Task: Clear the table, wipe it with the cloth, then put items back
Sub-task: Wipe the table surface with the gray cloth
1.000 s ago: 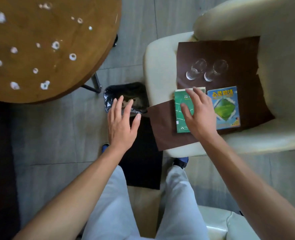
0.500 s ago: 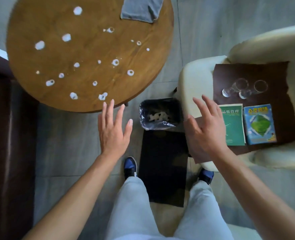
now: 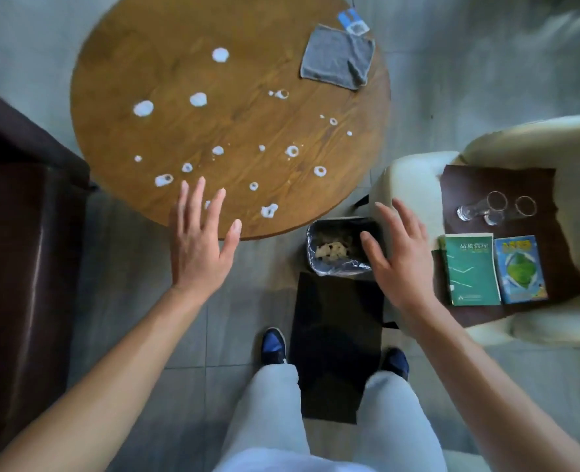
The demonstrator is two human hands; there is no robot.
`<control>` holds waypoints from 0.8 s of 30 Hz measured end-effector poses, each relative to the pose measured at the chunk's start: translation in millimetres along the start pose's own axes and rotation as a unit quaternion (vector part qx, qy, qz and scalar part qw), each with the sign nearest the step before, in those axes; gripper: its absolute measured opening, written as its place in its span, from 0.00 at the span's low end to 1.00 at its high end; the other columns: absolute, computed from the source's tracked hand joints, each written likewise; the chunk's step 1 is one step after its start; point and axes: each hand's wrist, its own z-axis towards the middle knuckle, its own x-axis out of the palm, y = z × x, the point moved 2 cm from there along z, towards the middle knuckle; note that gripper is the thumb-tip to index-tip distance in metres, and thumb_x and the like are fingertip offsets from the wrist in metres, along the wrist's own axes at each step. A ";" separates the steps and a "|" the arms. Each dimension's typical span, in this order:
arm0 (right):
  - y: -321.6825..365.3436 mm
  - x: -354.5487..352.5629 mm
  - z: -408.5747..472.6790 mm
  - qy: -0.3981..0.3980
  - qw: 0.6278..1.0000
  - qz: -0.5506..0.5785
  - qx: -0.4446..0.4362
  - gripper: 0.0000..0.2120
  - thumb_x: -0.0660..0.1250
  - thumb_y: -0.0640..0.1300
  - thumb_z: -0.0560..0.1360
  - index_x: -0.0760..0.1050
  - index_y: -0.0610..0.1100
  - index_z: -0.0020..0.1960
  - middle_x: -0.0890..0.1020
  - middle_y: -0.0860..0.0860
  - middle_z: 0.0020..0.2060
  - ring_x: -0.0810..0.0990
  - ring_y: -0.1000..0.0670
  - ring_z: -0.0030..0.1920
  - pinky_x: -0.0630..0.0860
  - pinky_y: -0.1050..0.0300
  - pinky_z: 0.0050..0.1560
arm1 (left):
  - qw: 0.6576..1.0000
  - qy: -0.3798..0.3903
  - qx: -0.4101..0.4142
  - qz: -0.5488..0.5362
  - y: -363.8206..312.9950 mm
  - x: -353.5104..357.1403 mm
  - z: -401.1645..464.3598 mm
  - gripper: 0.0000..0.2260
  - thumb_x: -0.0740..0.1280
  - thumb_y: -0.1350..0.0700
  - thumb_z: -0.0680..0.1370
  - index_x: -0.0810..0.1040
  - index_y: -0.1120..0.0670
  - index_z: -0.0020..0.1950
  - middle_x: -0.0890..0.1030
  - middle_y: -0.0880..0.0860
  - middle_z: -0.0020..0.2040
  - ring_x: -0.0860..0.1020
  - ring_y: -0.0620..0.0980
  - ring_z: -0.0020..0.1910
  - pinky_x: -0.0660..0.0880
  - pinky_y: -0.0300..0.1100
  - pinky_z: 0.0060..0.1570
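Observation:
The round wooden table (image 3: 234, 56) carries several white spots and rings. A folded grey cloth (image 3: 337, 57) lies near its far right edge, with a small blue-and-white packet (image 3: 352, 22) just behind it. My left hand (image 3: 200, 247) hovers with fingers spread over the table's near edge, holding nothing. My right hand (image 3: 397, 253) is spread and empty between the bin and the chair. On the cream chair (image 3: 407, 185) a brown mat (image 3: 550, 185) holds a green book (image 3: 470, 269), a blue book (image 3: 520, 267) and two clear glasses (image 3: 496, 207).
A small bin (image 3: 341, 245) lined with a plastic bag holds crumpled paper, right below the table's edge. A black mat (image 3: 336, 338) lies on the floor between my feet. A dark brown sofa (image 3: 19, 253) fills the left side.
The view has swung left from the chair to the table. My right hand has left the green book and moved left. My left hand has risen to the table's near edge.

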 end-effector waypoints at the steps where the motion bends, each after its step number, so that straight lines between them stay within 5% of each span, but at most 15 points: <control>1: 8.6 1.0 1.8 0.002 1.000 0.005 0.004 0.25 0.65 0.55 0.82 0.69 0.49 0.77 0.66 0.46 0.79 0.63 0.42 0.78 0.65 0.43 0.76 | 1.000 -0.009 0.006 -0.007 6.3 -7.6 4.0 0.25 0.58 0.45 0.85 0.69 0.58 0.77 0.63 0.62 0.81 0.57 0.65 0.81 0.57 0.62 0.79; 13: 43.3 8.6 58.6 -0.053 0.999 0.004 0.013 0.27 0.60 0.60 0.81 0.69 0.50 0.77 0.65 0.45 0.80 0.62 0.41 0.79 0.59 0.44 0.78 | 0.999 -0.023 0.015 0.024 37.5 -6.7 94.8 0.26 0.56 0.42 0.84 0.68 0.55 0.79 0.62 0.59 0.82 0.56 0.63 0.82 0.53 0.63 0.79; 24: 39.4 61.0 196.4 -0.087 0.996 0.014 0.032 0.27 0.63 0.55 0.82 0.69 0.47 0.78 0.65 0.44 0.80 0.62 0.41 0.79 0.61 0.43 0.78 | 0.998 0.016 0.035 0.054 61.6 49.7 232.7 0.27 0.57 0.42 0.84 0.66 0.54 0.80 0.61 0.58 0.82 0.53 0.62 0.83 0.49 0.63 0.80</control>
